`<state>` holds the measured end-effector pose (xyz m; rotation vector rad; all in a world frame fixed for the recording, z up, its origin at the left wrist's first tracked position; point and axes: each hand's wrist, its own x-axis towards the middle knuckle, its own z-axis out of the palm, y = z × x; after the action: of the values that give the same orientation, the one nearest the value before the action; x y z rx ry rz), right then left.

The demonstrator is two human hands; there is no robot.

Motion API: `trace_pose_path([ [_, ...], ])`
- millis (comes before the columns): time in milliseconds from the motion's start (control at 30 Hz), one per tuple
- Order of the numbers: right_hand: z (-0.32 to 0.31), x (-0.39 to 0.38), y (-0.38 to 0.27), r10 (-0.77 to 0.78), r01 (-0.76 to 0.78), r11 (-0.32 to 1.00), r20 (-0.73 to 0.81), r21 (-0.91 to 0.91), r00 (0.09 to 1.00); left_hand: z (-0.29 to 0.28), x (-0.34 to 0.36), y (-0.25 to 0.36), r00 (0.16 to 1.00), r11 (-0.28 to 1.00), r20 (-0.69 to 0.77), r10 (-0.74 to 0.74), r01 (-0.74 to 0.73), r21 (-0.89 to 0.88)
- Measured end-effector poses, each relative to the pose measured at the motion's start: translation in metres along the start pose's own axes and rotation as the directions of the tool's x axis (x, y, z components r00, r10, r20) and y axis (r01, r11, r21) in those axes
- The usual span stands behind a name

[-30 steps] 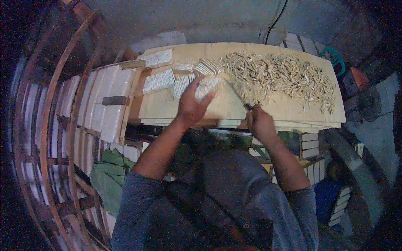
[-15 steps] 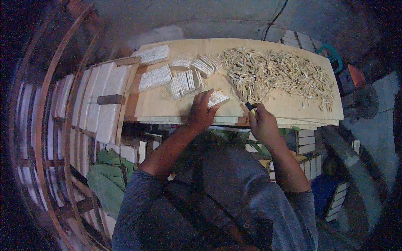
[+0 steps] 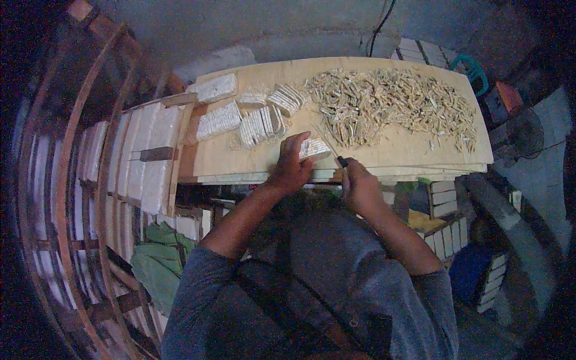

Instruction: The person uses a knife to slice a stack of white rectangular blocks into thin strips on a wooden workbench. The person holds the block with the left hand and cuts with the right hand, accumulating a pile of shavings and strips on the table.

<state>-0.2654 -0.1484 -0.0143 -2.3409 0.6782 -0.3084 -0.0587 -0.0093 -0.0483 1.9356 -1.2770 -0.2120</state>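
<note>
At the near edge of the pale wooden board, my left hand [image 3: 290,167] is closed round one end of a pale, ridged block [image 3: 315,148]. Just right of it, my right hand [image 3: 362,187] grips a knife [image 3: 327,142] by its dark handle, with the thin blade pointing away along the block's right side. Whether the blade touches the block I cannot tell. Beyond my left hand lie a block cut into slices [image 3: 259,127] and more slices [image 3: 287,99]. A large heap of short pale strips [image 3: 384,108] covers the board's right part.
The wooden board [image 3: 414,147] spans the bench. Whole white slabs [image 3: 217,89] lie at its left end. A wooden rack of white slabs [image 3: 147,129] stands left, with green cloth or leaves [image 3: 157,255] below. A fan [image 3: 521,132] stands at the right.
My right hand has moved left and slightly nearer, bringing the knife from the heap's edge to beside the block. My left hand's grip shows more of the block, now tilted. The view has shifted slightly.
</note>
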Motion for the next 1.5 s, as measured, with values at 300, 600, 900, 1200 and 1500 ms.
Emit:
trace_pose_path([
  [300,-0.048,-0.004,-0.019,0.114,-0.116,0.991,0.039,0.059,0.993,-0.022,0.012,-0.004,0.922,0.914,0.041,-0.386,0.388,-0.12],
  [600,-0.01,-0.008,0.007,-0.088,0.089,0.996,-0.059,0.009,0.994,-0.031,0.008,0.02,0.99,0.949,0.029,-0.141,0.127,0.29],
  [900,-0.028,0.003,-0.008,0.002,-0.003,1.0,0.081,0.016,0.997,-0.032,0.025,0.02,0.98,0.912,0.125,-0.152,0.09,0.4],
  [1200,-0.039,-0.009,0.001,0.015,-0.02,0.992,0.038,0.125,0.999,-0.032,0.042,0.018,0.957,0.902,0.187,-0.222,0.128,0.413],
  [1500,-0.036,-0.01,0.005,0.054,-0.063,0.99,0.07,0.124,0.996,-0.052,0.047,0.033,0.904,0.891,0.147,-0.402,0.35,0.289],
])
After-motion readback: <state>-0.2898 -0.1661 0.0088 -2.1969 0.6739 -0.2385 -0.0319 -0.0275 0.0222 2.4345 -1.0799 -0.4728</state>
